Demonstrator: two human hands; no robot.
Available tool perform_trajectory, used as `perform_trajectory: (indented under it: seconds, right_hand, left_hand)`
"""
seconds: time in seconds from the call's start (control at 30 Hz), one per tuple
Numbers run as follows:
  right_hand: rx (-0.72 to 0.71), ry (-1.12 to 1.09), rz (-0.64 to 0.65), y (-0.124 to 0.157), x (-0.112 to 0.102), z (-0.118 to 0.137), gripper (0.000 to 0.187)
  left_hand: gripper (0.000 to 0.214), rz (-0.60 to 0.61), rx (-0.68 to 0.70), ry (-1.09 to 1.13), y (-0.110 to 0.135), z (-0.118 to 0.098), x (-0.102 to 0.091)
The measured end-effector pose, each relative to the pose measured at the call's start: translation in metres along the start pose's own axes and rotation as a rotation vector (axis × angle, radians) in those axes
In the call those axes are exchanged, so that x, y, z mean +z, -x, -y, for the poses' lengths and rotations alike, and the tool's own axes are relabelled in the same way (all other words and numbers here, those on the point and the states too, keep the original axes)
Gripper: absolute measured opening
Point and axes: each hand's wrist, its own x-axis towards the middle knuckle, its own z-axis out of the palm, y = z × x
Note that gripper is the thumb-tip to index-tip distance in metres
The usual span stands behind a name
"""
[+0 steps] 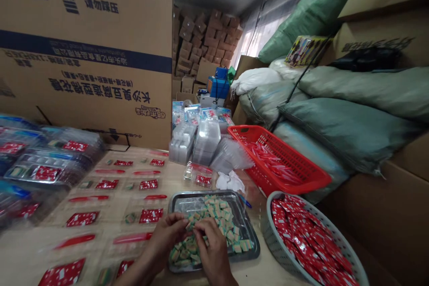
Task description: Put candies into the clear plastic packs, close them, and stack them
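Brown cardboard carton [147, 22], printed "请勿踩压"; left hand [170, 229] and right hand [212, 237], fingertips drawn together, grasp indiscernible, above small tan-and-green blocks [225, 217].

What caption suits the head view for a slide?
Left hand and right hand close together over a tray of small green-and-tan pieces, beside a gray basket of red packets.

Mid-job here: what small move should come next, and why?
Probably carry one green-edged piece from the metal tray to the front left pack: I see a red packet and red stick there but no piece, while the pack to its right shows one. Left hand and right hand are close together over the tray.
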Motion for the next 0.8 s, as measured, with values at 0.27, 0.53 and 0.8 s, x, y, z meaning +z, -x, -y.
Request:
perform_trajectory:
  seconds: [0.27,0.53,0.8]
  right_hand:
    - [-0.156,0.277,0.292,-0.012,-0.014,0.007,0.027]
    - [0.142,-0.068,0.337,-0.013,-0.023,0.013,0.014]
    - [0.116,-0.030,0.371,-0.022,-0.026,0.020,0.031]
  left_hand:
    - [0.037,-0.001,-0.039,-0.171,-0.008,0.000,-0.003]
    - [0.037,0.064,0.106,-0.253,0.001,-0.006,-0.005]
    - [0.027,0.251,0.146,-0.330,-0.002,-0.009,-0.010]
